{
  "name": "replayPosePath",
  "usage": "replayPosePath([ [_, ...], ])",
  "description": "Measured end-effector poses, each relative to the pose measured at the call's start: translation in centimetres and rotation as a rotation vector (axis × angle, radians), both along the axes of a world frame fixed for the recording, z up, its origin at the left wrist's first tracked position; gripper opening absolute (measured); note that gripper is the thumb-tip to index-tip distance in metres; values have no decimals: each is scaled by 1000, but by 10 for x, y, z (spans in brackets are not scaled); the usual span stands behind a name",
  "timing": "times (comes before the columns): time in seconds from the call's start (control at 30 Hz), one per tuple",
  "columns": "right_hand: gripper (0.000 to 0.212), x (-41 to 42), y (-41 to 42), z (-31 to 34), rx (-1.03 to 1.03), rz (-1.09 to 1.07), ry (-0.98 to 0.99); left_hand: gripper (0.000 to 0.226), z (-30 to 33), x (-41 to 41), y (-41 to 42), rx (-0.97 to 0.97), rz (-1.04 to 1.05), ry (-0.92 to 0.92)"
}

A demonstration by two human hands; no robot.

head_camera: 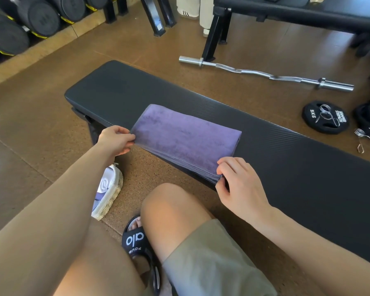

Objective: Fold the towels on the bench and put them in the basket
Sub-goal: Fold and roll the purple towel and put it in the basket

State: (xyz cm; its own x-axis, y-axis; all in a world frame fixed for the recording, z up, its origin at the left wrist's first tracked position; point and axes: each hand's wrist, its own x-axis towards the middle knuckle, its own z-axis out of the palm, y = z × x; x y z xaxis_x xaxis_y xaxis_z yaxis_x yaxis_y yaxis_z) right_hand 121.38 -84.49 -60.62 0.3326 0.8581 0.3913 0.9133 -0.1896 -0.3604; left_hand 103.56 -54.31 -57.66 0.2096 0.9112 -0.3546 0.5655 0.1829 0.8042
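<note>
On the black padded bench [276,150], near the middle of the view, lies a purple towel [186,139], folded into a flat rectangle of several layers whose stitched edges stack along its near side. At about nine o'clock from the towel, the left hand [115,141] pinches its near-left corner between thumb and curled fingers. At about five o'clock from the towel's centre, the right hand [239,184] grips the near-right corner, thumb on top and fingers curled under the layered edge, which hangs just past the bench's near rim. Down at seven o'clock, on the brown floor beside the bench and partly hidden by the left forearm, sits a woven basket [113,195] with pale cloth showing inside. Beyond the bench, toward one o'clock, a chrome curl bar [265,74] lies on the floor, and at three o'clock a black weight plate [325,117] rests flat with a spring collar on it. Black dumbbells [30,20] line a rack at eleven o'clock.
</note>
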Motion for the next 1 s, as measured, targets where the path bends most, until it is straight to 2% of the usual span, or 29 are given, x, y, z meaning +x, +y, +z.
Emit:
replayPosePath([
  [0.17, 14, 1, -3, -2, -15, -1, -17, 5, -1, 1, 0, -22, 1, 9],
  [0.33, 14, 2, -4, -5, -45, -2, -15, 4, -2, 1, -1, -152, -51, -17],
  [0.57, 14, 2, -6, -6, -65, -13, -8, 14, -2, 1, 2, -234, -47, -102],
  [0.77, 12, 5, -2, -1, -62, 9, -26, 16, -5, 2, 1, -205, -6, -99],
  [0.9, 14, 6, -3, -4, -68, 13, -59, 4, -5, 3, -4, -150, -20, -41],
  [1.0, 15, 5, -6, -7, -70, 10, -65, 7, 0, 4, -8, -94, -30, 33],
])
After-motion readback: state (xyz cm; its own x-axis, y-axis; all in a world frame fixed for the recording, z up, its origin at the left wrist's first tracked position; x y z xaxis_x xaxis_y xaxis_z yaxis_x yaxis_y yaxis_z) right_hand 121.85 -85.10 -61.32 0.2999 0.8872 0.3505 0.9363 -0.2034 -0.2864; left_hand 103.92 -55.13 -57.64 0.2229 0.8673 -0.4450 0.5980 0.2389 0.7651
